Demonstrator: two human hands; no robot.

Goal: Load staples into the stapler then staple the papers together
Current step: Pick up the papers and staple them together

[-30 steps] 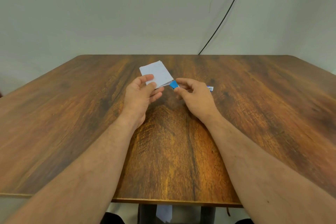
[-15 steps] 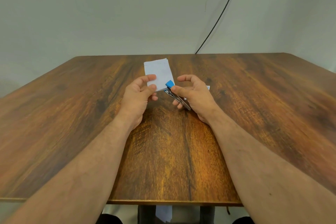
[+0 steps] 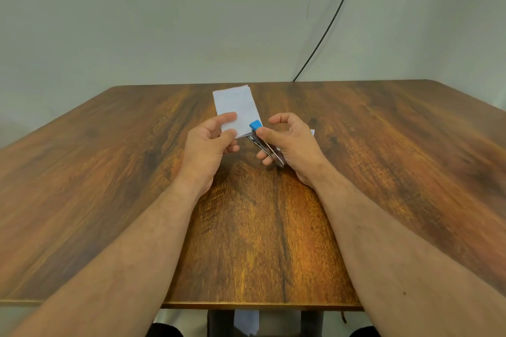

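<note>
- Since the earlier frame, the papers (image 3: pixel 237 109) have swung from a tilted lie to pointing nearly straight away from me, and the stapler (image 3: pixel 263 140) has turned so that its metal length now runs back toward my right palm.
- At this moment the stapler's blue tip sits on the near right corner of the papers, with the metal body slanting down and to the right beneath my thumb.
- I hold the stapler in my right hand (image 3: pixel 291 145): thumb laid along the top, lower fingers curled under it, forefinger arched up and free above.
- I pinch the near left edge of the papers with my left hand (image 3: pixel 208 146), thumb on top and fingers curled beneath.
- Both papers and stapler are raised just above the middle of the table, a little beyond its centre.
- A small white thing (image 3: pixel 312 132) peeps out behind my right hand; I cannot tell what it is.
- Beneath my hands is a wooden table (image 3: pixel 109 200) with a dark, streaked grain and a thin pale edge along the near side.
- Behind the table stands a plain grey-green wall (image 3: pixel 164 22), with a black cable (image 3: pixel 328 27) running down it in a slant to the table's far edge.
- Under the near edge I see a dark table leg and a scrap of white paper (image 3: pixel 247 321) hanging or lying below.
</note>
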